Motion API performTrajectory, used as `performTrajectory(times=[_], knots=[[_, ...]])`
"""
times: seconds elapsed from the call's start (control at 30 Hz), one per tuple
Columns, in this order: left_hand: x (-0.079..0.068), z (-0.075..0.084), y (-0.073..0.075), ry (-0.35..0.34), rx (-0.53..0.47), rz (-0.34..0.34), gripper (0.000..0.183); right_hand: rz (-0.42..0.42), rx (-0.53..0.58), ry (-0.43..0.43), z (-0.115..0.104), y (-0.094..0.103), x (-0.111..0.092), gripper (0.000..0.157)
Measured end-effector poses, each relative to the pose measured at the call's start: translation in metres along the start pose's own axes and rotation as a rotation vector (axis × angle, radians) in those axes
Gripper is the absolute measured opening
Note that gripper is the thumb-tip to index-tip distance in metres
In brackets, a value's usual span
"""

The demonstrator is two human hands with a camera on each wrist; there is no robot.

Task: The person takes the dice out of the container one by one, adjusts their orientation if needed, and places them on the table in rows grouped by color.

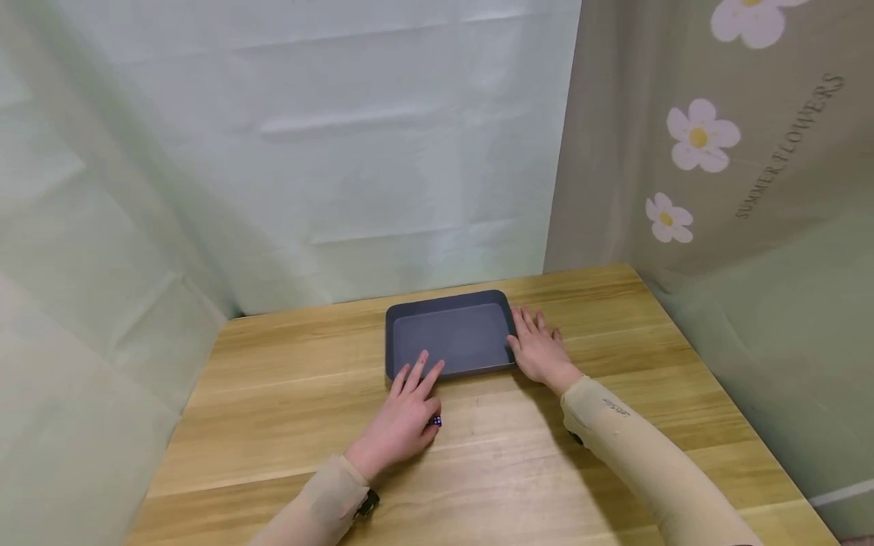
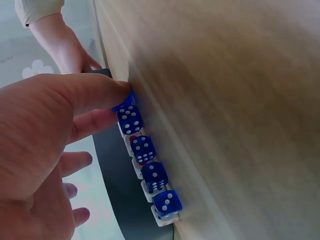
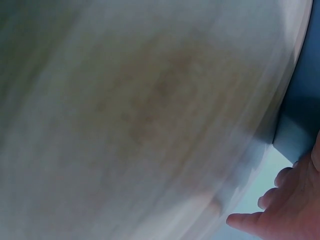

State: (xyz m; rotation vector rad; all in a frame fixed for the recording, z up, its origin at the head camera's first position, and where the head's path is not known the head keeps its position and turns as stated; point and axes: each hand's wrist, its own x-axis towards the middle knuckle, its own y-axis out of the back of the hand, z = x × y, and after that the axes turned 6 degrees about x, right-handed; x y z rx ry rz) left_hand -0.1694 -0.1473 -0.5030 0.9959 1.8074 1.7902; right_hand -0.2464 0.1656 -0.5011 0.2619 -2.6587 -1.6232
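Observation:
My left hand (image 1: pixel 403 425) is over the table in front of the tray, thumb and index finger pinching a blue die (image 2: pixel 125 102) at one end of a row. Several more blue dice (image 2: pixel 143 148) with white pips continue the row, with white dice (image 2: pixel 165 220) showing along their edge. From the head view, most of the row is hidden under the left hand. A dark grey rectangular tray (image 1: pixel 454 337) lies just beyond the dice. My right hand (image 1: pixel 539 353) rests against the tray's right side, fingers extended, thumb at the rim.
The wooden table (image 1: pixel 287 425) has its back edge close to a pale hanging cloth (image 1: pixel 382 189). A flower-printed curtain (image 1: pixel 614 152) hangs along the right side. The tray stands near the back edge.

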Motion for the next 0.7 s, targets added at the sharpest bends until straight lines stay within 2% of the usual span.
performTrajectory(times=[0.27, 0.43, 0.57, 0.7], knots=[[-0.002, -0.003, -0.002, 0.004, 0.001, 0.040, 0.017, 0.010, 0.001, 0.015, 0.000, -0.003, 0.004, 0.068], [-0.005, -0.006, 0.006, 0.032, -0.083, 0.082, 0.019, 0.015, -0.011, 0.026, 0.003, -0.002, 0.005, 0.068], [-0.011, -0.015, 0.019, 0.089, -0.192, 0.121, 0.027, 0.058, -0.080, 0.035, 0.004, 0.001, 0.000, 0.070], [-0.022, -0.034, 0.028, 0.177, -0.253, 0.146, 0.038, 0.154, -0.108, 0.061, 0.005, 0.007, -0.007, 0.076]])
